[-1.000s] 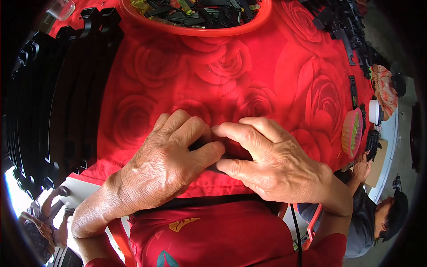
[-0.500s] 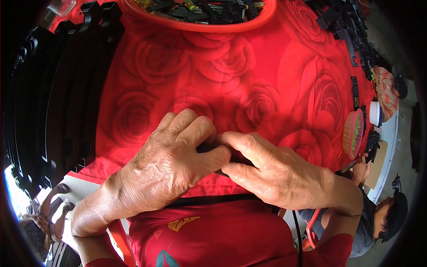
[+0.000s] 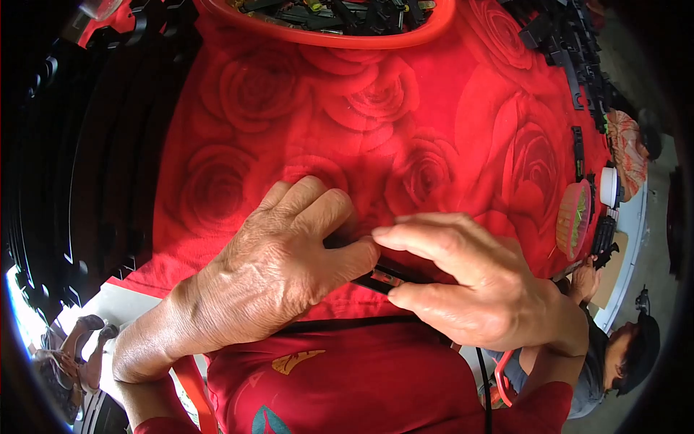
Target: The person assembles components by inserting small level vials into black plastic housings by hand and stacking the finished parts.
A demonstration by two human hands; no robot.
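Observation:
Over the near part of the red rose-printed cloth (image 3: 347, 166), my left hand (image 3: 282, 257) is closed around a slim black plastic piece. Most of that black piece (image 3: 372, 281) is hidden by my fingers; a narrow slot with something small and reddish shows between the hands. My right hand (image 3: 470, 278) is at the piece's right end, thumb and fingers spread on either side of it. The right fingertips look loosened from the piece, though the thumb tip lies close to its edge.
A red basin (image 3: 347, 42) of black and yellowish small parts stands at the far edge. Long black strips (image 3: 108, 166) line the left. Black parts (image 3: 567, 54), a pink basket (image 3: 573, 219) and a white round container (image 3: 609, 186) lie right. A co-worker (image 3: 614, 354) sits at right.
My right hand has shifted a little right and its thumb and fingers have spread apart, uncovering more of the black piece. My left hand has barely moved.

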